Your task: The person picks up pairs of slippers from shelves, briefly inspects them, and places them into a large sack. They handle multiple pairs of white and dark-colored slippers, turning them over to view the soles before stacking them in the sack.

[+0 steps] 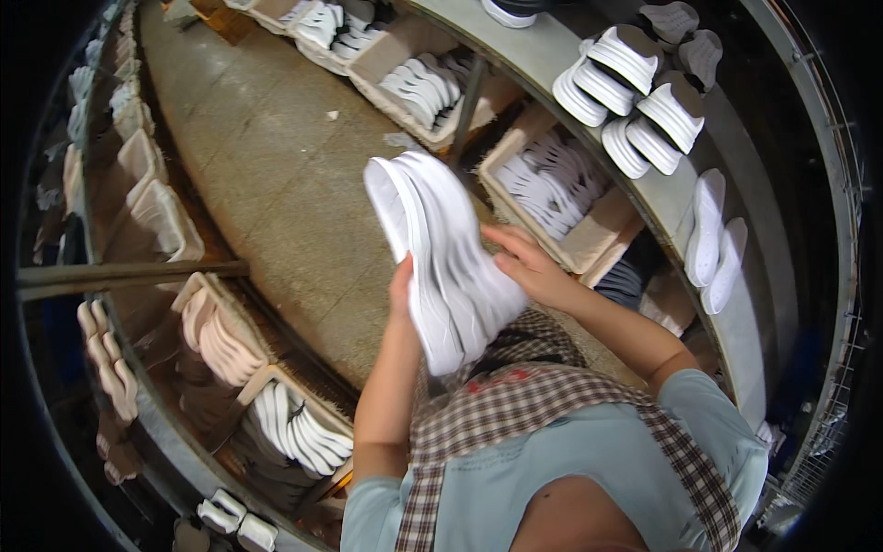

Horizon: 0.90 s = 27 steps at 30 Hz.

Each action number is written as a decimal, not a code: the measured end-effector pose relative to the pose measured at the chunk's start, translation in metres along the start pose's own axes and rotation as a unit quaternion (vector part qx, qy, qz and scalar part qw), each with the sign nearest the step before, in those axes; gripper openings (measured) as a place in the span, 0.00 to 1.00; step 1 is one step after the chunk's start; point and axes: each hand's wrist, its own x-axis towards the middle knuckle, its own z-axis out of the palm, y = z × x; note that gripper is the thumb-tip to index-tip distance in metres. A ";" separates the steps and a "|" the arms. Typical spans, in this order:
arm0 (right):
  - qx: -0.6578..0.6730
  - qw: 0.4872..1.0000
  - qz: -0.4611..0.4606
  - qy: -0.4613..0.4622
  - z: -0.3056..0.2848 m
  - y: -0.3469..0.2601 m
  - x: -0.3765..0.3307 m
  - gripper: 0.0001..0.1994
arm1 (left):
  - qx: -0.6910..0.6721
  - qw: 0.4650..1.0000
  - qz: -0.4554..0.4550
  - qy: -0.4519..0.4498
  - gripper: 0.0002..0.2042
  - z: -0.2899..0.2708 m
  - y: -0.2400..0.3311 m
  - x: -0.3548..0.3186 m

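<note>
Saw brown-and-white checks on the cloth bib apron [524, 403], pale blue on the short-sleeved cloth shirt [552, 442] under it, white on the long wavy-edged soles [446, 258] beyond, pinkish beige on curved stacked soles [217, 342] left of it.

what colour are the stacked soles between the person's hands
The soles are white, best seen in the head view.

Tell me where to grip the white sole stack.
Grip the white sole stack at mid-length by its outer sides, left hand from the left, right hand from the right: its soles are layered sideways, so inward pressure should keep them together.
</note>
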 end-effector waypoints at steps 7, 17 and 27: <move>-0.386 0.899 -0.153 -0.142 0.030 0.045 0.061 0.37 | 0.893 0.432 0.129 0.010 0.49 -0.053 0.014 0.013; -0.240 0.944 0.224 0.017 -0.013 0.224 0.012 0.26 | 0.810 0.540 0.215 0.080 0.40 -0.164 -0.044 0.072; -0.587 0.683 0.266 0.345 -0.284 0.534 0.043 0.36 | 0.665 0.617 -0.202 0.370 0.37 -0.370 -0.143 0.021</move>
